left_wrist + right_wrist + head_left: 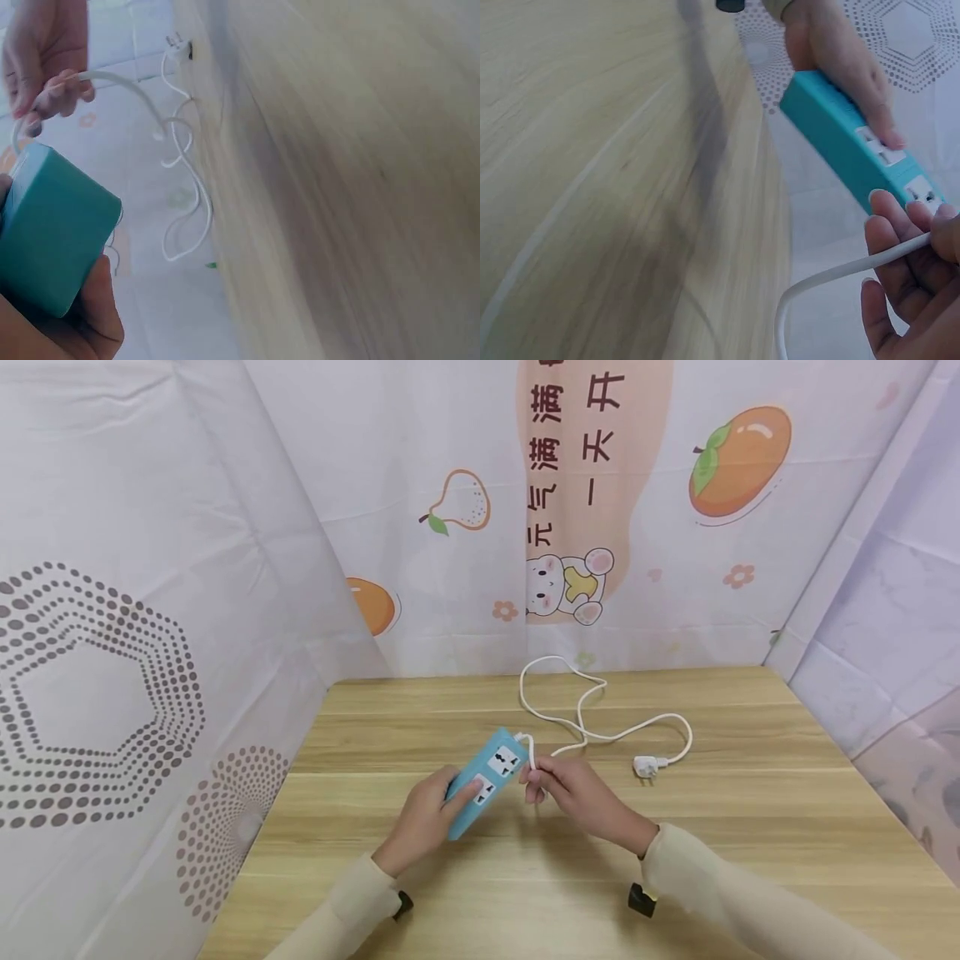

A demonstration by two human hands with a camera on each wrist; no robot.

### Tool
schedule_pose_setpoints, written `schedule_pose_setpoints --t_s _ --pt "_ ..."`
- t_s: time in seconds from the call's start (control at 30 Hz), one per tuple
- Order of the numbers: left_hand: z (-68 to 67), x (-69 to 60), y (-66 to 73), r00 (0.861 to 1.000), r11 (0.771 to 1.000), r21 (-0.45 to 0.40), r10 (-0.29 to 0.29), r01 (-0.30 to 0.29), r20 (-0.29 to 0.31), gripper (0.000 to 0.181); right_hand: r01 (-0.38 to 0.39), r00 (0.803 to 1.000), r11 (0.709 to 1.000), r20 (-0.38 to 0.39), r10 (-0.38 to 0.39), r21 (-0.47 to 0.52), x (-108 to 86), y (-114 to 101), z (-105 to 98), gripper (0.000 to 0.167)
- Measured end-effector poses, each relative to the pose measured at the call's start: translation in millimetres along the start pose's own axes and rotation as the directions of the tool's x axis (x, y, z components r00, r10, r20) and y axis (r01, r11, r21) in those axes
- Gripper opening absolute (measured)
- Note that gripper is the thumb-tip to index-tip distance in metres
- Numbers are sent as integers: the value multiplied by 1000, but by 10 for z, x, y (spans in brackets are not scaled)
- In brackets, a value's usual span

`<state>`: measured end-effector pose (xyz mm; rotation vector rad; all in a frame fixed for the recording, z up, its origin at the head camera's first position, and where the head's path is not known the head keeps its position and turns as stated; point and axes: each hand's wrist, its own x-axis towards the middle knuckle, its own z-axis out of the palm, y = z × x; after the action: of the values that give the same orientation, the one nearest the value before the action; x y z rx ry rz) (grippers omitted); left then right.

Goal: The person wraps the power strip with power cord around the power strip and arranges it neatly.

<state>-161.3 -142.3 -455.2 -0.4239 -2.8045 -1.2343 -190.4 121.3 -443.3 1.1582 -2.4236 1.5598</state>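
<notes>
A blue power strip [471, 785] with white socket faces is held tilted above the table by my left hand [424, 817], the thumb lying on its socket side. From its upper end comes a white cord [581, 718], which my right hand [576, 792] pinches close to the strip. In the right wrist view the cord [840, 268] passes between thumb and fingers of my right hand [922, 285]. The strip's plain end [64, 232] fills the lower left of the left wrist view. A white plug [647, 766] at the cord's far end lies on the table.
The cord lies in loose loops toward the back of the wooden table [405, 702]. Behind the table hangs a white curtain [450, 610] with fruit prints and lettering; another patterned sheet [112, 610] hangs at the left.
</notes>
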Motion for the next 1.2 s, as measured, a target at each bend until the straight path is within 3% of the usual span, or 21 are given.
schedule_pose_setpoints --t_s 0.1,0.27,0.4,0.47,0.57,0.73,0.83,0.97,1.07,1.13,1.2 --pt "-2 -11 -26 1000 998 -54 -12 12 6 45 -8 1000 1000 9 8 -28 -20 30 23 16" --pt "-28 -6 -75 996 983 -176 -30 44 86 44 19 999 997 32 -17 -77 -40 75 39 15" --pt "-93 -3 -112 983 971 -238 31 13 179 35 103 992 984 94 -89 -149 -61 156 43 14" --pt "-131 -3 -133 968 968 -252 79 -17 236 29 162 980 969 143 -137 -188 -68 205 33 12" --pt "-184 -2 -157 934 958 -279 153 -61 324 21 257 953 933 223 -203 -252 -79 259 -8 8" --pt "-235 12 -180 867 945 -315 231 -91 442 16 381 890 877 373 -263 -293 -69 282 -103 18" --pt "-259 28 -174 835 942 -320 254 -99 489 15 453 850 835 433 -299 -313 -28 284 -126 16" --pt "-256 56 -146 797 955 -242 278 -171 535 20 539 813 749 470 -344 -386 33 286 -118 12" --pt "-199 70 -107 772 953 -106 293 -285 565 30 558 811 703 470 -349 -440 73 269 -106 7" --pt "-147 69 -73 776 944 -16 280 -330 565 36 550 821 684 462 -336 -479 99 242 -99 5" --pt "-109 64 -47 799 942 58 248 -332 548 41 517 843 678 447 -298 -522 125 193 -98 4"
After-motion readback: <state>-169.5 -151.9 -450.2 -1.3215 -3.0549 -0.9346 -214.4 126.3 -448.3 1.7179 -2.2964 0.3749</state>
